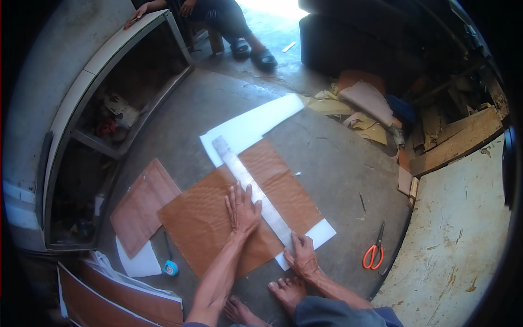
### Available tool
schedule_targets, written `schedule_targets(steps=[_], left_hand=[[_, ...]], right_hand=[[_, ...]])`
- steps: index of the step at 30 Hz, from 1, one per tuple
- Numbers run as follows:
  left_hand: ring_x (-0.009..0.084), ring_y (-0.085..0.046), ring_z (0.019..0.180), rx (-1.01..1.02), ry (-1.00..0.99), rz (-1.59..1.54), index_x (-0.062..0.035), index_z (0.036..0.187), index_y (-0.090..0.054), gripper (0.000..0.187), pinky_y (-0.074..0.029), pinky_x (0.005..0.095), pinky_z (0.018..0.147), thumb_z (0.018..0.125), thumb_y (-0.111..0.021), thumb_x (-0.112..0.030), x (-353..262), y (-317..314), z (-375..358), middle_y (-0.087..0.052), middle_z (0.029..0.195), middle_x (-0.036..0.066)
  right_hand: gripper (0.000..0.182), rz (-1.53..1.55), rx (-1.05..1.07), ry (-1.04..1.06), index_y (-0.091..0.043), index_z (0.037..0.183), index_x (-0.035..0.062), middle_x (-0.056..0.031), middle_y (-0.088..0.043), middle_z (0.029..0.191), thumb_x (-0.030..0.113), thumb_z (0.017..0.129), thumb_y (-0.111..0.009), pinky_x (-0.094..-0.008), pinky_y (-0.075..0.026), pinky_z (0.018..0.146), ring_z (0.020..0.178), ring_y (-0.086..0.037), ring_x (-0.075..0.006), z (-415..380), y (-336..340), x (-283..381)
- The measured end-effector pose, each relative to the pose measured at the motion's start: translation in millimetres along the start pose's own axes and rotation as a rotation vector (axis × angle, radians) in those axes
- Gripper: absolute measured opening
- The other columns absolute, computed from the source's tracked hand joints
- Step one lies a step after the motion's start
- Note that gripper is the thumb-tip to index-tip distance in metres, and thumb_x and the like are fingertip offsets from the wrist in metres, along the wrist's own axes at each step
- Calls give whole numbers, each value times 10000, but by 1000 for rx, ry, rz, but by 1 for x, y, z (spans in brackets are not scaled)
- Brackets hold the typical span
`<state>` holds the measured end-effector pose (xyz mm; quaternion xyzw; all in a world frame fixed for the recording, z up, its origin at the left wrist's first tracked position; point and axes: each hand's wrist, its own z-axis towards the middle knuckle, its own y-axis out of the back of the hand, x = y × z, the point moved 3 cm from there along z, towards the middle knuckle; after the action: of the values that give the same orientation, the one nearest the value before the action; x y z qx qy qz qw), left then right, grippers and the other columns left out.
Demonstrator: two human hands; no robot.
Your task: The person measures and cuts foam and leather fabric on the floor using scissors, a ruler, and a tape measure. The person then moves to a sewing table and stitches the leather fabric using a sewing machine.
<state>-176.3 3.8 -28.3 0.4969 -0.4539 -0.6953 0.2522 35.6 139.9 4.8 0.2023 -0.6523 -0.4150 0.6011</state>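
A metal ruler [251, 187] lies diagonally across a brown sheet [201, 218]. White foam [256, 122] shows beyond the sheet's far edge, and more white foam shows at its near right corner. My left hand [243, 210] rests on the brown sheet against the ruler's left edge, its fingers stretched out and slightly apart. At the ruler's near end is my right hand [302, 254], its fingers bent and pressed on the metal; whether it also holds something small is hidden.
Orange-handled scissors [373, 255] lie right, near a pale board [447, 240]. A blue tape measure [170, 267] and brown board [144, 207] are left, beside a framed cabinet [92, 144]. Scraps [368, 103] are piled back right. Another person's sandalled feet [263, 59] are at the back.
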Motion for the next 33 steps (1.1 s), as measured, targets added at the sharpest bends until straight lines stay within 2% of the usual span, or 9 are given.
schedule_targets(steps=[1,4,9,14,17,20,22,28,33], left_hand=[[423,-165,1530,52,6,60,-138,1550,-396,665,-96,600,1222,962,-563,-400,-4,0,0,-248,1645,206],[419,-143,1537,70,29,37,-136,1548,-407,676,-77,608,1220,953,-566,-414,-5,-1,2,-240,1650,204],[417,-147,1536,44,20,69,-132,1540,-413,670,-86,602,1221,946,-569,-399,-5,-4,1,-248,1651,193],[413,-155,1533,38,21,103,-130,1538,-410,675,-91,603,1221,942,-565,-405,-5,-6,0,-240,1656,183],[407,-160,1533,56,33,118,-131,1542,-402,676,-93,599,1224,947,-557,-413,-5,-7,3,-233,1658,181],[400,-161,1535,72,21,115,-132,1547,-394,678,-92,593,1227,953,-550,-420,-6,-6,3,-235,1656,179],[396,-117,1546,61,35,104,-140,1550,-398,688,-57,580,1236,944,-555,-424,-5,-7,1,-207,1665,181],[400,-123,1543,66,16,150,-137,1565,-366,696,-69,590,1229,963,-546,-436,-3,-8,-1,-213,1661,186],[403,-118,1543,86,14,148,-131,1577,-334,708,-70,599,1225,976,-540,-445,-5,-5,1,-202,1660,193]], right_hand=[[620,13,-1,-1,-535,1385,-25,-244,-562,1114,218,846,-725,-461,-529,859,1040,-567,-384,0,1,-1],[615,17,1,2,-537,1385,-24,-239,-564,1121,216,850,-722,-461,-530,855,1031,-569,-387,1,3,-2],[608,-16,5,3,-545,1384,-17,-232,-572,1131,220,852,-720,-450,-529,833,1010,-577,-377,-2,-3,-1],[631,-221,70,-12,-562,1373,23,-185,-549,1218,313,840,-734,-464,-440,953,1147,-512,-346,0,9,6],[646,-215,68,-45,-557,1375,37,-159,-534,1257,355,841,-734,-480,-404,998,1197,-473,-344,-17,17,-5],[656,-209,175,-99,-540,1391,39,-172,-536,1274,355,849,-732,-472,-419,986,1171,-493,-348,-51,39,-12],[664,-220,269,-144,-523,1412,36,-189,-552,1257,328,854,-734,-459,-448,962,1120,-522,-354,-77,47,-21],[648,-130,251,-161,-529,1414,40,-192,-578,1203,313,860,-725,-428,-493,891,1045,-553,-351,-94,55,-31],[611,-179,243,-119,-559,1382,41,-188,-581,1200,298,856,-734,-442,-491,896,1050,-552,-348,-91,57,-27]])
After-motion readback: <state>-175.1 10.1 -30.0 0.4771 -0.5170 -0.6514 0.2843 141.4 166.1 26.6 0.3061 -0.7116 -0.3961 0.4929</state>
